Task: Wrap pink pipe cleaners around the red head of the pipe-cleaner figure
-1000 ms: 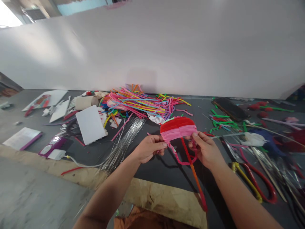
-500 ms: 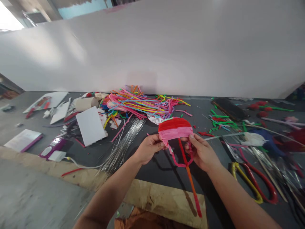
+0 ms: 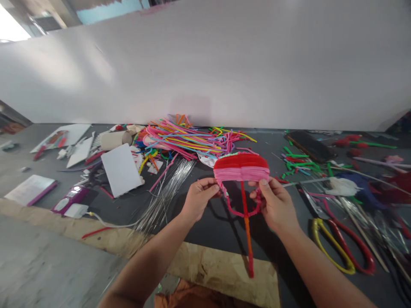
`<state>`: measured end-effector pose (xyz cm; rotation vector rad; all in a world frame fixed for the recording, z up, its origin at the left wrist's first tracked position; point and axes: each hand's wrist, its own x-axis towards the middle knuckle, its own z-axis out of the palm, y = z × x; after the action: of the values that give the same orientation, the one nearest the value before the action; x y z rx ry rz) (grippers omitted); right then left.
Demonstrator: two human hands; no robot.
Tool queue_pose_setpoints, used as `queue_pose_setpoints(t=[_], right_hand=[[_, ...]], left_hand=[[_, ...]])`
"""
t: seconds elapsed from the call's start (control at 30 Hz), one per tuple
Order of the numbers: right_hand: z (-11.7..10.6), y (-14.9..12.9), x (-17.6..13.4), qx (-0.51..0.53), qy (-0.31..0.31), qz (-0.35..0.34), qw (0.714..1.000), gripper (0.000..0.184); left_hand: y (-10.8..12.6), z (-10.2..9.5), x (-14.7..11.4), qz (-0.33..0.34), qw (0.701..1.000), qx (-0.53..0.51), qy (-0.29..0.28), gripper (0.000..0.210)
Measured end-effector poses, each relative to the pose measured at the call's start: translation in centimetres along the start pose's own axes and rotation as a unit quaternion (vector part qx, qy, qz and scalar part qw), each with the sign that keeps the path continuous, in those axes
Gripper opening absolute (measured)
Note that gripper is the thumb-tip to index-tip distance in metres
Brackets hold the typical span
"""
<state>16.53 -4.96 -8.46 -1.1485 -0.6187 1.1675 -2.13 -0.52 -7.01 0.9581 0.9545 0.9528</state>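
Note:
Between my two hands is a pipe-cleaner craft [image 3: 241,173], its upper part filled with red and pink rows and its lower part a bare pink loop. A red and orange stem [image 3: 247,229] runs down from it past the loop. My left hand [image 3: 201,194] pinches the craft's left edge between thumb and fingers. Its right edge is pinched by my right hand [image 3: 276,200], with some fingers hidden behind the loop. Beyond it lies a heap of colourful pipe cleaners [image 3: 189,139].
Red-and-yellow-handled scissors [image 3: 340,244] lie at the right, near a dark case [image 3: 310,145] and green cut pieces [image 3: 293,160]. Thin metal wires [image 3: 170,194], a white card [image 3: 121,170] and a purple device [image 3: 71,200] are at the left. A white panel [image 3: 205,64] stands behind.
The craft has turned to face me more squarely, and its right side has shifted right with my right hand. The stem's lower end has swung left and up.

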Motion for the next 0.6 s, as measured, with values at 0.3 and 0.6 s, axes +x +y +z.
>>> queue_pose_setpoints(t=[0.3, 0.6], right_hand=[[1.3, -1.3, -2.1, -0.147, -0.011, -0.106, 0.983, 0.024], [1.2, -0.9, -1.9, -0.115, -0.018, -0.077, 0.990, 0.026]], left_hand=[[-0.6, 0.0, 0.3, -0.027, 0.999, -0.015, 0.030, 0.028], [-0.1, -0.2, 0.3, -0.111, 0.989, -0.091, 0.031, 0.024]])
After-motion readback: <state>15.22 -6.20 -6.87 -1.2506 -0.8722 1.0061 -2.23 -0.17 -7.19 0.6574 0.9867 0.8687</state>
